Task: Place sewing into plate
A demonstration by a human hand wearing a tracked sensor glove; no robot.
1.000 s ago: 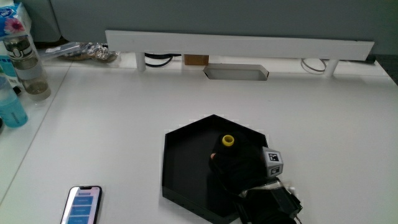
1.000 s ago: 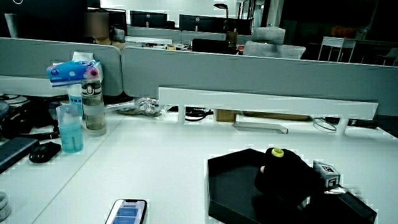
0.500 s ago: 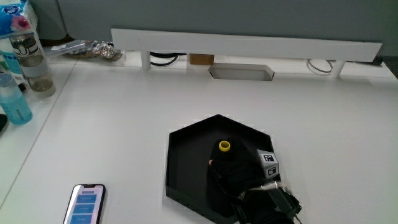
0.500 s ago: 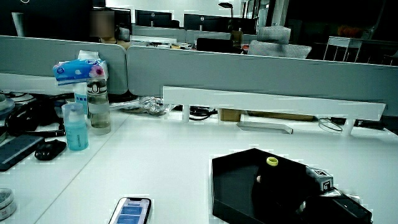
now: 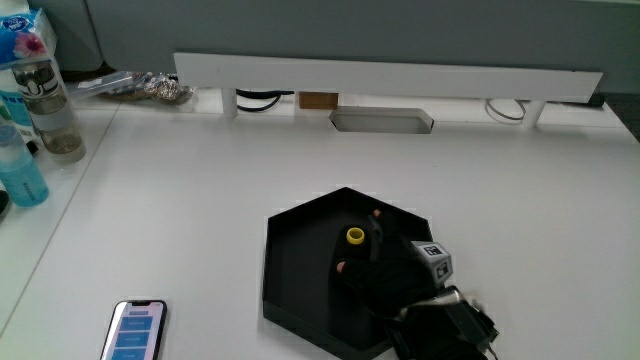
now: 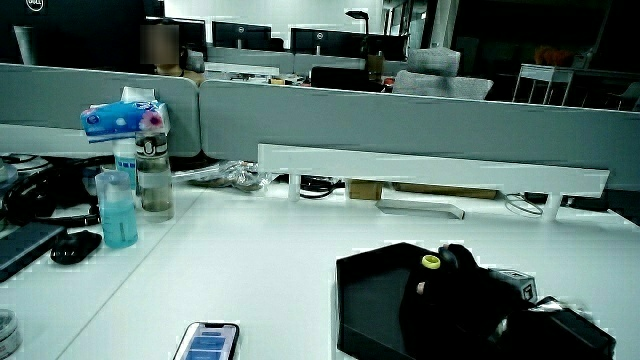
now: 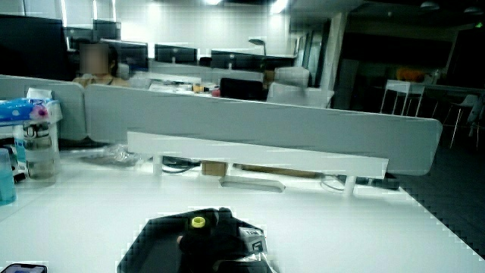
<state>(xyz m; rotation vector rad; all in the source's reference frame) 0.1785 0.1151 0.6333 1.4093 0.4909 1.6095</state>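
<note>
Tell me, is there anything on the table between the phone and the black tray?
No. In the main view, only bare white table lies between the phone and the black tray. A side view shows the same.

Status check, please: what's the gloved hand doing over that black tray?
Hand over black plate, fingers around spool. Yellow-topped spool inside the plate. Nothing in the way.

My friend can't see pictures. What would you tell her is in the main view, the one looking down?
A black-gloved hand rests inside a black six-sided plate, over a black thread spool with a yellow top. A phone lies on the white table, nearer the person.
</note>
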